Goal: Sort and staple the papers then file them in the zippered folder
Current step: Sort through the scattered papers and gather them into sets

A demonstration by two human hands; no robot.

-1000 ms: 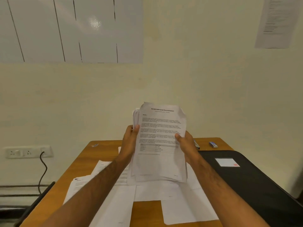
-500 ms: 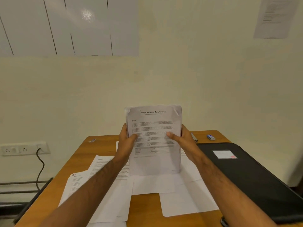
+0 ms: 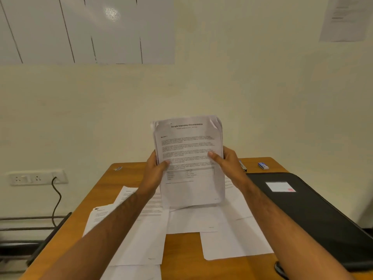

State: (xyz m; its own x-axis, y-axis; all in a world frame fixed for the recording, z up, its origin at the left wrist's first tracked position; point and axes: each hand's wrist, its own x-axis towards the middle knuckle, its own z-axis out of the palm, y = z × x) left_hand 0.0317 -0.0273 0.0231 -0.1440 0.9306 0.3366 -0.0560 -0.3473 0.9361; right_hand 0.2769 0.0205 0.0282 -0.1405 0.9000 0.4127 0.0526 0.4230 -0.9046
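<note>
The table (image 3: 129, 172) carries loose sheets (image 3: 232, 239) spread flat across its middle, probably the unsorted rest, fanned out so each can be read. The black folder (image 3: 323, 215) lies flat on the right, off the sheets, likely parked until filing; whether its zip is open cannot be told.

The stack (image 3: 189, 158) is held upright above the sheets, near the table's middle, its printed face toward the camera. Its long axis runs up and down, heading at the top, and its lower edge hangs just over the sheets. That pose suits squaring the edges before stapling, by my reading.

The left hand (image 3: 155, 170) grips the stack's left edge, thumb pressed on the front, fingers hidden behind. The right hand (image 3: 228, 164) grips the right edge the same way, thumb on the front.

Beyond it, near the far edge, lie what looks like a stapler (image 3: 242, 166) and a small blue box (image 3: 263, 165), within reach for the next step.
</note>
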